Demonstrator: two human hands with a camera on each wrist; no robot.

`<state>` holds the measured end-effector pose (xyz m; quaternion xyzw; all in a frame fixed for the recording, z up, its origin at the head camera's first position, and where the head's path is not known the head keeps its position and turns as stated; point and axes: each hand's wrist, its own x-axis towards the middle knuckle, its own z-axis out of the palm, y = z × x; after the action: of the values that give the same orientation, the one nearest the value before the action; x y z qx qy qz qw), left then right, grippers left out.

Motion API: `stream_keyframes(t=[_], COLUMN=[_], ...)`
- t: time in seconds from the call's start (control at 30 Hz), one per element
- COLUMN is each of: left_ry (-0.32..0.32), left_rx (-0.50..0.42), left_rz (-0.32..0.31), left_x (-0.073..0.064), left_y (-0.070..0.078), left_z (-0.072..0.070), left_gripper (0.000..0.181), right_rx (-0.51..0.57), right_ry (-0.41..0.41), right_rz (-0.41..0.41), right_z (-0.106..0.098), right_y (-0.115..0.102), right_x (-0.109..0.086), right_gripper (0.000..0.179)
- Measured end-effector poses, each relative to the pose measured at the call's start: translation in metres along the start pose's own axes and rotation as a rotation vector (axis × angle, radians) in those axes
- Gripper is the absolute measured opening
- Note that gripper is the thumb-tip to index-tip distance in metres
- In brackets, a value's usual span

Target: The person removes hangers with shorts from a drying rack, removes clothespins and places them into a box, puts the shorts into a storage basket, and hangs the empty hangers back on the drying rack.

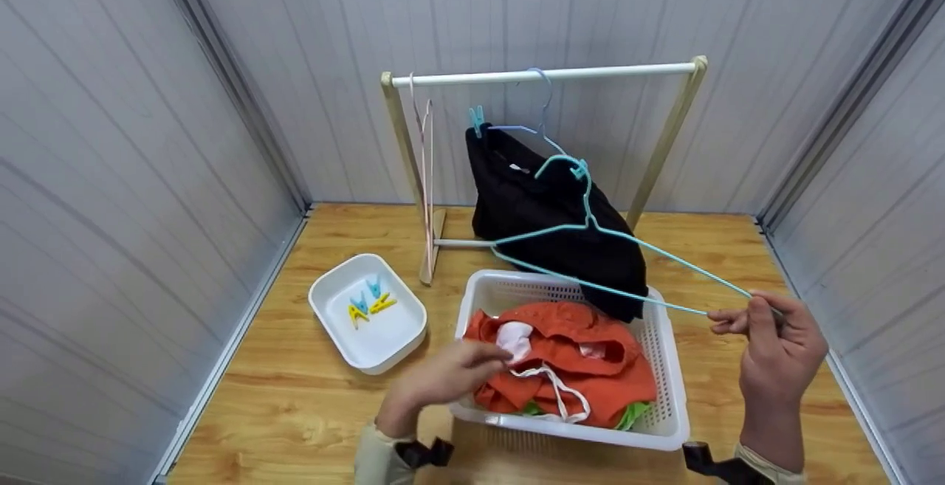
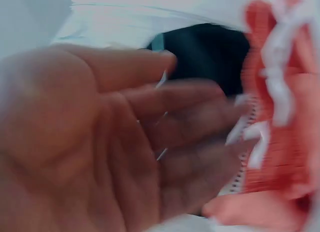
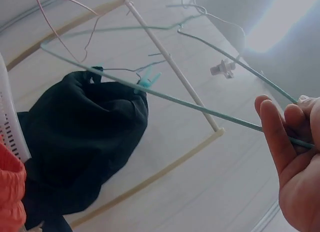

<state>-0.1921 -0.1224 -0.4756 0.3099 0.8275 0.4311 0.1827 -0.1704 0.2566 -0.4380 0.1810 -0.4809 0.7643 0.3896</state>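
My right hand (image 1: 782, 352) grips one end of a turquoise clothes hanger (image 1: 664, 252), whose hook points up and left in the head view. In the right wrist view the fingers curl round the wire. Over the near left part of a white basket (image 1: 675, 396) is my left hand (image 1: 450, 374), its fingers extended beside an orange garment (image 1: 583, 382) with a white drawstring (image 1: 565, 396). Whether the fingertips touch the cloth I cannot tell. The left wrist view shows the palm with nothing in it. Black clothing (image 1: 546, 212) hangs from a bluish hanger (image 1: 545, 101) with turquoise clothespins (image 1: 478, 120).
A drying rack with a white rod (image 1: 620, 71) and wooden legs stands at the back. One pink hanger (image 1: 424, 175) hangs on its left end. On the left, a white tray (image 1: 336, 330) holds several blue and yellow clothespins (image 1: 380, 303). Panel walls enclose the wooden surface.
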Motion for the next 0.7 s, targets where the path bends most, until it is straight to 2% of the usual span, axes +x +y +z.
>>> stream_keyframes(t=[0.1,0.2,0.3,0.43,0.57,0.63,0.7], left_ry=[0.138,0.347,0.577,0.751,0.865,0.917,0.962], left_rx=[-0.085,-0.128,-0.055,0.138,0.277,0.311,0.339], left_rz=[0.149,0.274,0.386,0.510,0.560,0.536,0.462], left_x=[-0.009,-0.015,-0.019,-0.021,-0.012,-0.002,0.009], left_y=[0.014,0.031,0.052,0.081,0.099,0.104,0.108], left_z=[-0.032,-0.066,-0.098,-0.135,-0.168,-0.185,-0.202], left_gripper=[0.025,0.019,0.017,0.018,0.016,0.015,0.015], right_rx=[0.025,0.040,0.035,0.028,0.020,0.012,0.013], right_ry=[0.001,0.007,0.017,0.021,0.015,0.007,-0.002], right_rz=[-0.013,-0.029,-0.049,-0.076,-0.095,-0.099,-0.103], right_z=[0.008,0.017,0.027,0.044,0.063,0.073,0.083], right_y=[0.008,0.015,0.021,0.027,0.035,0.039,0.044], right_x=[0.001,0.002,0.003,0.006,0.011,0.016,0.020], right_gripper=[0.012,0.012,0.011,0.013,0.015,0.015,0.015])
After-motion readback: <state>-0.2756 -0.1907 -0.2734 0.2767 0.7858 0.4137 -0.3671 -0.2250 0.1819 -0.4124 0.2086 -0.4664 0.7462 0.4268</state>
